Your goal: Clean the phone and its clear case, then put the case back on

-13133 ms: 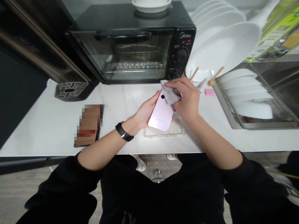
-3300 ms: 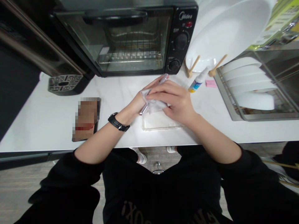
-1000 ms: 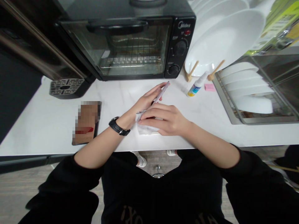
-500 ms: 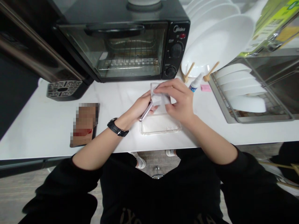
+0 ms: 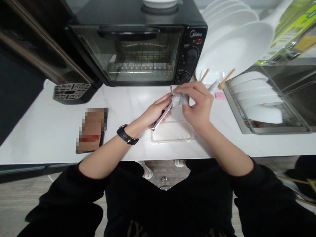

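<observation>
My left hand (image 5: 159,112) is closed round a slim phone (image 5: 161,117), seen nearly edge-on with its pale metallic side up. A thin grey-white cloth (image 5: 182,99) is pinched in my right hand (image 5: 198,105) and lies against the phone's far end. Below both hands, a clear phone case (image 5: 172,133) rests flat on the white counter (image 5: 133,98). Just behind my right hand stands a white-tipped bottle (image 5: 213,86), mostly covered by the fingers. Beside it sits a small pink piece (image 5: 220,95).
A black toaster oven (image 5: 138,52) stands at the back. To the left are a drip tray (image 5: 71,93) and a flat device with a blurred screen (image 5: 92,128). White plates (image 5: 234,49) stand in a rack at right, beside a sink (image 5: 296,108) with stacked bowls (image 5: 264,113).
The view has shifted slightly. The phone is more steeply angled under my left hand, and the cloth is bunched closer to my right fingers, which now cover more of the bottle.
</observation>
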Demonstrator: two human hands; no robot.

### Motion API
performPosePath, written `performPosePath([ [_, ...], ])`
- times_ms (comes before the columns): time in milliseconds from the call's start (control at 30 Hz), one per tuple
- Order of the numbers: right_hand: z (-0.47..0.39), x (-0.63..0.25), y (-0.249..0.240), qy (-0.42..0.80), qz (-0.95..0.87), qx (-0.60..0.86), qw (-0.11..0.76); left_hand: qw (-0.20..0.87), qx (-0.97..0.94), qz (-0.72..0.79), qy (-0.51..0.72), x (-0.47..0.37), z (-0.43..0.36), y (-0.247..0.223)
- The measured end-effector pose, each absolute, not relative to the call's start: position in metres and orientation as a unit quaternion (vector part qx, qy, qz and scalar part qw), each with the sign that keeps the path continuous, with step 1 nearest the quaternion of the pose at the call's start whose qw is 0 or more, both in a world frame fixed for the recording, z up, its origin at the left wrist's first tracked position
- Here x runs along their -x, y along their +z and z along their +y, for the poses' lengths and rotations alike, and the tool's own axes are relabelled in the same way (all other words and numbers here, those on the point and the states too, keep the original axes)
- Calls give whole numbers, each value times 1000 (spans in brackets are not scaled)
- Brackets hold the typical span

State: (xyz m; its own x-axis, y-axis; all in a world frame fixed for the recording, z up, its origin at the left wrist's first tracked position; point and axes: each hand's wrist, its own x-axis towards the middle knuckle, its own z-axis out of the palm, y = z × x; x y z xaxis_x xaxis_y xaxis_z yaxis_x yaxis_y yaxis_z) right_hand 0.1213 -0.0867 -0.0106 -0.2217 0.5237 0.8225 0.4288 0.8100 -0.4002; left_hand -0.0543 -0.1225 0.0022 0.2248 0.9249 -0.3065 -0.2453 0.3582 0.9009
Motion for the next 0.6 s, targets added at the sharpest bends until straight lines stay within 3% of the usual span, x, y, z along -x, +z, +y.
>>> performPosePath([
  [167,-93,-117,-13,62,-795,280,535,682,-381,455,428,53,-119,-6],
  [367,-110,-104,-19,78,-857,118,495,622,-431,387,527,59,-114,-11],
  [600,-127,-95,-17,41,-897,-1,439,521,-563,460,447,66,-121,1],
])
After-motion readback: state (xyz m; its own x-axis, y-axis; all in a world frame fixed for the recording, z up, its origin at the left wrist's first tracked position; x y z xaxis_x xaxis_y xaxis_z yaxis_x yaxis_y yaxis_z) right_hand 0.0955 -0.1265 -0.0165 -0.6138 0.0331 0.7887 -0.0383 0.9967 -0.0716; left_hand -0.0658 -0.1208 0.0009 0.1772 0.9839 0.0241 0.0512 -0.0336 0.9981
